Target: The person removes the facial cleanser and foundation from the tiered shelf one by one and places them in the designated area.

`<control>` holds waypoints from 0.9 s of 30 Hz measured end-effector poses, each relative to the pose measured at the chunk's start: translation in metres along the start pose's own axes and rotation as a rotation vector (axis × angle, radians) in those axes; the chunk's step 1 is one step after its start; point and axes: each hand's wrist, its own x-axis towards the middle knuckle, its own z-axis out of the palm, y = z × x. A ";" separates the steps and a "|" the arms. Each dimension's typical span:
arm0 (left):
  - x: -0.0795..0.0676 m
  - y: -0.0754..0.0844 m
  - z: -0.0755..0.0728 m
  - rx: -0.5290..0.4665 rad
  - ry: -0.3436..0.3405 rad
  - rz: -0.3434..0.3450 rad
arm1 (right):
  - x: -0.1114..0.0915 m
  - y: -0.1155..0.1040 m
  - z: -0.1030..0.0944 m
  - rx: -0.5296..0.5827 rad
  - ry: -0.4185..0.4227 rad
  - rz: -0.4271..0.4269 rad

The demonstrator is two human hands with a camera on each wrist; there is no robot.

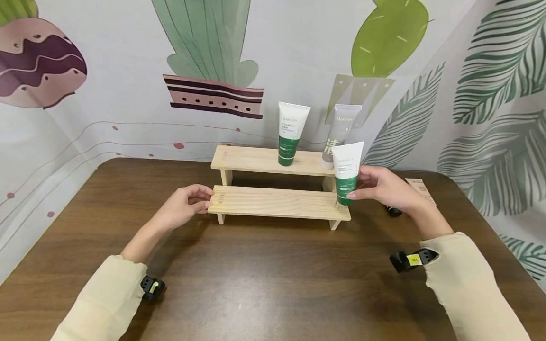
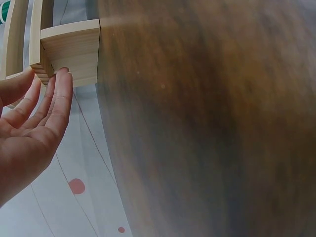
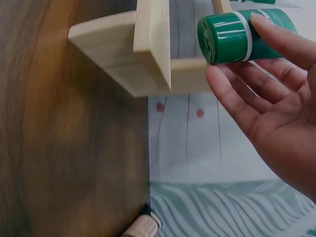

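A two-tier wooden display stand (image 1: 273, 201) stands on the table. My left hand (image 1: 185, 206) touches the left end of its lower board (image 2: 35, 44), with thumb and fingers fairly straight. At the other end my right hand (image 1: 381, 187) grips a white-and-green squeeze tube (image 1: 346, 173), thumb in front and fingers behind. The tube is cap down, slightly tilted, over the right end of the lower board. The right wrist view shows the underside of its green cap (image 3: 210, 42) exposed. A matching tube (image 1: 290, 135) and a grey tube (image 1: 339, 130) stand cap down on the upper board.
Behind the right hand, a beige tube with a black cap (image 1: 394, 211) lies on the brown table (image 1: 256, 279), partly hidden. A cactus-print cloth (image 1: 128, 94) hangs behind the table. Black wrist cameras (image 1: 411, 260) are strapped at both sleeves.
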 end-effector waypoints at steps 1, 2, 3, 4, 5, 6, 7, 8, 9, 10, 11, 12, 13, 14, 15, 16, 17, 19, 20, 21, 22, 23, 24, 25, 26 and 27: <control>0.000 0.000 0.000 0.001 0.000 -0.001 | -0.002 0.002 -0.001 0.000 0.001 -0.003; 0.000 0.000 0.000 0.000 -0.001 -0.002 | -0.003 0.003 -0.003 -0.001 0.002 -0.005; 0.000 0.000 0.000 -0.001 0.000 -0.003 | -0.005 0.005 -0.004 -0.005 0.005 -0.009; 0.000 0.000 0.000 -0.002 -0.001 -0.003 | -0.007 0.007 -0.005 -0.008 0.007 -0.014; 0.000 0.000 0.000 -0.003 -0.001 -0.005 | -0.008 0.008 -0.006 -0.014 0.010 -0.017; 0.000 0.000 0.000 -0.004 -0.001 -0.005 | -0.010 0.010 -0.007 -0.023 0.013 -0.016; 0.000 0.000 0.000 -0.004 -0.001 -0.005 | -0.012 0.012 -0.009 -0.029 0.015 -0.013; 0.000 0.000 0.000 -0.008 -0.002 -0.005 | -0.014 0.013 -0.010 -0.035 0.019 -0.006; 0.000 -0.001 0.000 -0.012 -0.003 -0.006 | -0.016 0.015 -0.012 -0.044 0.024 0.008; 0.000 -0.001 0.000 -0.015 -0.004 -0.005 | -0.018 0.016 -0.014 -0.050 0.028 0.023; 0.000 -0.001 0.000 -0.019 -0.004 -0.006 | -0.020 0.018 -0.015 -0.059 0.030 0.038; 0.000 -0.001 0.000 -0.023 -0.005 -0.005 | -0.023 0.020 -0.017 -0.069 0.033 0.053; 0.000 -0.001 0.000 -0.027 -0.006 -0.007 | -0.025 0.021 -0.019 -0.079 0.035 0.064; 0.000 -0.002 0.000 -0.033 -0.007 -0.008 | -0.027 0.023 -0.021 -0.093 0.040 0.079; 0.000 -0.002 0.000 -0.035 -0.007 -0.009 | -0.030 0.025 -0.022 -0.105 0.042 0.089; 0.000 -0.002 0.000 -0.036 -0.008 -0.009 | -0.032 0.027 -0.024 -0.116 0.043 0.091; 0.000 -0.002 0.000 -0.038 -0.008 -0.011 | -0.034 0.029 -0.025 -0.123 0.043 0.091; 0.000 -0.002 0.000 -0.040 -0.009 -0.013 | -0.039 0.034 -0.027 -0.130 0.040 0.070; 0.000 -0.002 0.000 -0.040 -0.010 -0.013 | -0.041 0.037 -0.028 -0.131 0.039 0.056; 0.000 -0.002 0.000 -0.040 -0.011 -0.013 | -0.043 0.040 -0.029 -0.128 0.037 0.034; 0.000 -0.002 0.000 -0.040 -0.011 -0.012 | -0.046 0.043 -0.030 -0.131 0.039 0.017; 0.000 -0.002 0.000 -0.039 -0.011 -0.010 | -0.048 0.046 -0.031 -0.138 0.043 0.004; 0.000 -0.002 0.000 -0.037 -0.011 -0.010 | -0.051 0.048 -0.031 -0.145 0.047 -0.003; 0.000 -0.002 0.000 -0.034 -0.011 -0.008 | -0.054 0.051 -0.032 -0.154 0.053 -0.004; 0.000 -0.002 0.000 -0.031 -0.012 -0.006 | -0.057 0.053 -0.032 -0.158 0.055 0.001; 0.001 -0.002 0.000 -0.028 -0.012 -0.007 | -0.060 0.055 -0.033 -0.160 0.053 0.012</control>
